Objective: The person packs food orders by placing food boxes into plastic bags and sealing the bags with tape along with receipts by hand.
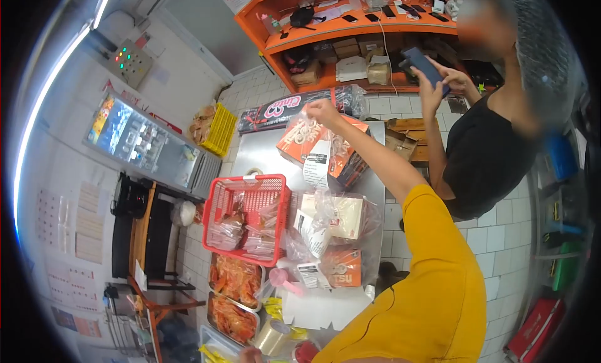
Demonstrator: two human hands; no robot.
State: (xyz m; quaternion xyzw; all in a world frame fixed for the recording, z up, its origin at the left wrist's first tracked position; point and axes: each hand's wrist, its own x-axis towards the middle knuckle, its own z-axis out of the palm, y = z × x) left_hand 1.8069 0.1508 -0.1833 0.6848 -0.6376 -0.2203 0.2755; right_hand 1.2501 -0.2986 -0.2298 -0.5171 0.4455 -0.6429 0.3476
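My right hand (322, 112) reaches across the metal table and is closed on the gathered top of a clear plastic bag (305, 122). Inside that bag are orange and white printed boxes (294, 147), with a printed paper slip (316, 165) on the front. Only a sliver of my left hand (250, 355) shows at the bottom edge, near a roll of tape (272, 338); its fingers are mostly hidden. Closer to me stand a bagged cream box (347, 216) and a bagged orange box (344, 267), both with paper slips.
A red basket (285, 222) holds clear packets, beside two trays of reddish-orange food (235, 278) and a pink scoop (278, 276). A black printed pack (250, 120) lies at the far end. On the right, a person (482, 150) holds a phone (426, 68) before orange shelves (350, 37).
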